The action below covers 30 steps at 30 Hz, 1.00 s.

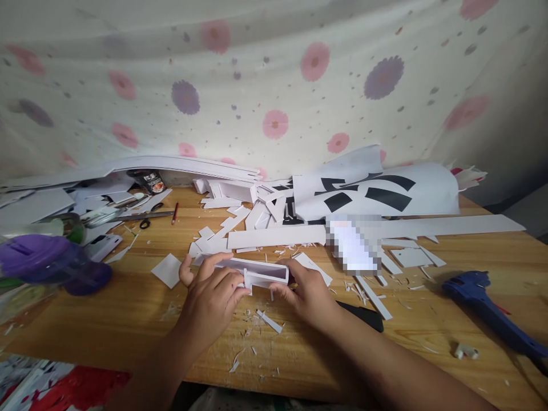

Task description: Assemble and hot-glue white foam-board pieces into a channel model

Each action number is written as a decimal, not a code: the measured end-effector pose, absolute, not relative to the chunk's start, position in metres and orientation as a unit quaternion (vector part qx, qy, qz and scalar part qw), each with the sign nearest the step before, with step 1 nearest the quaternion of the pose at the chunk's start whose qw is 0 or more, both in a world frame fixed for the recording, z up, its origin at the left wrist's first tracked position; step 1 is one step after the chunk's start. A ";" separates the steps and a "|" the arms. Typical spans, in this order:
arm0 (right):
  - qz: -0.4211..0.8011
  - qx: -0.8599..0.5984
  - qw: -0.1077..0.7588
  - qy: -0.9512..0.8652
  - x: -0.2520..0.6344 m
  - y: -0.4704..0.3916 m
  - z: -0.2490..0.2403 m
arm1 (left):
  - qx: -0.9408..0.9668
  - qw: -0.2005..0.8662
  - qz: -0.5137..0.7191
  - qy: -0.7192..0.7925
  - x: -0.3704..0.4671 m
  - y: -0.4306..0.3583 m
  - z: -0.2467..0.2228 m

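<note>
A long, narrow, open-topped box of white foam board [269, 278] is held just above the front of the wooden table. My left hand [213, 291] wraps round its left part, with fingertips at a small upright white piece on the near wall. At the box's right end, my right hand [309, 292] grips it between thumb and fingers. The left end is partly covered by my left fingers. Below the hands lies a thin white strip [269, 321] among small scraps.
A blue glue gun [488, 308] lies at the right. To the left stands a purple-lidded container [55, 262]. Cut white boards [276, 236], a pixelated bright screen [353, 245] and a patterned paper sheet [377, 191] lie behind. A black object [362, 315] sits by my right forearm.
</note>
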State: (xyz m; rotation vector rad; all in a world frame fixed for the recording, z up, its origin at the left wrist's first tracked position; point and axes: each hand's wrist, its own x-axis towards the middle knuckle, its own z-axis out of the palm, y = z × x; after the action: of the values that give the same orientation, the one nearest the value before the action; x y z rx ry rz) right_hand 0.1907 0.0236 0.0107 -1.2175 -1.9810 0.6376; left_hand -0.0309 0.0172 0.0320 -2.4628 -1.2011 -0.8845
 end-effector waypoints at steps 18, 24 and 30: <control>0.269 -0.475 0.357 -0.758 0.189 0.022 0.009 | -0.836 0.104 -0.330 -0.426 -0.029 0.011 0.034; 0.264 -0.470 0.364 -0.760 0.188 0.023 0.008 | -0.833 0.088 -0.333 -0.433 -0.025 0.008 0.037; 0.287 -0.466 0.349 -0.760 0.188 0.023 0.007 | -0.817 0.092 -0.360 -0.441 -0.020 0.005 0.036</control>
State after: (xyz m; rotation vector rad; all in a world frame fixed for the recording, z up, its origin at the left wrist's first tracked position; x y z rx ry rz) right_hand 0.1879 0.0231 0.0071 -1.2076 -1.9704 0.7444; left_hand -0.0198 0.0047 0.0363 -2.4265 -1.3110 -1.0683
